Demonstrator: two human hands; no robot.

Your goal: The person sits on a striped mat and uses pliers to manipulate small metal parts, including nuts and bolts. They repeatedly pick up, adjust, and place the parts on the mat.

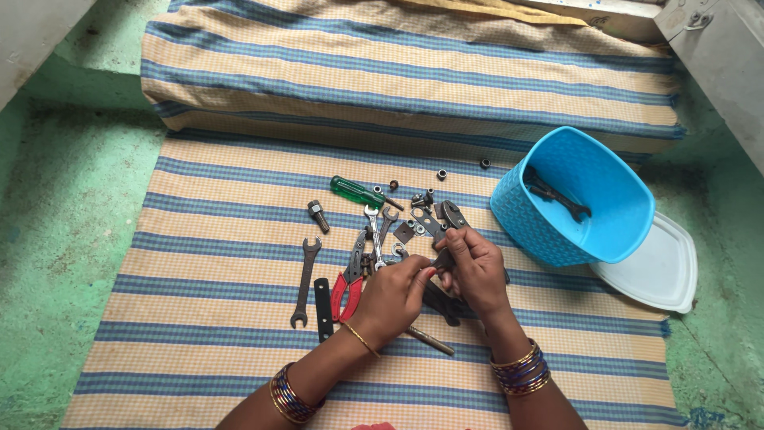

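The centre of the frame is crowded by scattered tools (374, 239); the right is blocked by a blue tub (585, 199).

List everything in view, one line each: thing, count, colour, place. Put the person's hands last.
striped cloth: one, tan with blue stripes, spread over the green floor.
blue tub: one, blue, right of the tools, tilted, a dark tool inside.
white lid: one, white, on the floor beside the tub.
screwdriver: one, green handle, at the far edge of the pile.
open-ended spanner: one, dark, left of the pile.
red pliers: one, red handles, by the left hand.
nuts and bolts: several, dark, scattered near the screwdriver.
left hand: one, over the pile, gold bangle at the wrist.
right hand: one, gripping a dark metal tool.
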